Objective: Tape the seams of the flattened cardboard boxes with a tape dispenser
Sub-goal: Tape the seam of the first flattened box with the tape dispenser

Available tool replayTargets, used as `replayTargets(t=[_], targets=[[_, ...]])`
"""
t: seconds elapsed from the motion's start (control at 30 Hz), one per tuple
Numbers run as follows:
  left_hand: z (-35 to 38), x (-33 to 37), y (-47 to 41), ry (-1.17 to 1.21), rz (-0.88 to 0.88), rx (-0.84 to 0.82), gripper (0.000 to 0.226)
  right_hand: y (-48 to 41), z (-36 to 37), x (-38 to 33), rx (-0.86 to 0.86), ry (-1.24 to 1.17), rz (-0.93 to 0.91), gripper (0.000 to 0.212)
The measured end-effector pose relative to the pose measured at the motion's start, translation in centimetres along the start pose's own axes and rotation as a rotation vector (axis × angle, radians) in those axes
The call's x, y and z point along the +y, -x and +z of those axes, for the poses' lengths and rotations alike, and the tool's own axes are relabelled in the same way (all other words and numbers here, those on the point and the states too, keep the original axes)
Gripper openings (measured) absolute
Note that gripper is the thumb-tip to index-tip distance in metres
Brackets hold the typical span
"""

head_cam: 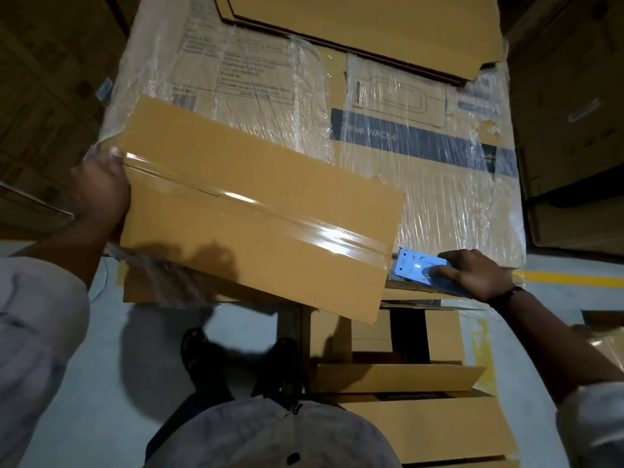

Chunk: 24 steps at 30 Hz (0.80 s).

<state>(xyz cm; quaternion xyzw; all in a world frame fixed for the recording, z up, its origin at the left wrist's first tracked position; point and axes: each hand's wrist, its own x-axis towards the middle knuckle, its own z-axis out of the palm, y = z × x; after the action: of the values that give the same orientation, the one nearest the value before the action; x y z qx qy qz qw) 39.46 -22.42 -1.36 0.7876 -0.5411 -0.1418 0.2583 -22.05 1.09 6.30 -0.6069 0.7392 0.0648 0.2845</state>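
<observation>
A flattened tan cardboard box (270, 184) lies tilted on a large wrapped carton. A shiny strip of clear tape (256, 201) runs along its middle seam from the left edge to the right edge. My left hand (101, 190) grips the box's left edge at the tape's start. My right hand (479, 275) holds a blue tape dispenser (418, 268) just past the box's right edge, where the tape ends.
The large carton (422, 157) underneath is covered in plastic film and serves as the work surface. More tan boxes (405, 380) are stacked low at the right. My shoes (236, 363) stand on the grey floor, and a yellow floor line (570, 276) runs at the right.
</observation>
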Motion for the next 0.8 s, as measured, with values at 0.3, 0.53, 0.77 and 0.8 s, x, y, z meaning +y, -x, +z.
replayTargets(t=[0.3,0.53,0.77,0.8], targets=[[1.2,2.7,1.5,-0.398,0.050,0.057,0.073,-0.6,2.0,-1.2,-0.116,-0.272,0.097,0.046],[4.8,7.1,6.3,-0.376,-0.014,-0.055,0.090,0.2,2.4,-2.2,-0.156,-0.479,0.165,0.060],[6.2,10.2,13.4,-0.318,0.095,-0.160,0.091,-0.1,3.3,-0.5,-0.164,-0.472,0.170,0.090],[6.6,10.8,15.3,-0.316,0.145,-0.176,0.091,0.1,3.3,-0.8,-0.155,-0.473,0.175,0.091]])
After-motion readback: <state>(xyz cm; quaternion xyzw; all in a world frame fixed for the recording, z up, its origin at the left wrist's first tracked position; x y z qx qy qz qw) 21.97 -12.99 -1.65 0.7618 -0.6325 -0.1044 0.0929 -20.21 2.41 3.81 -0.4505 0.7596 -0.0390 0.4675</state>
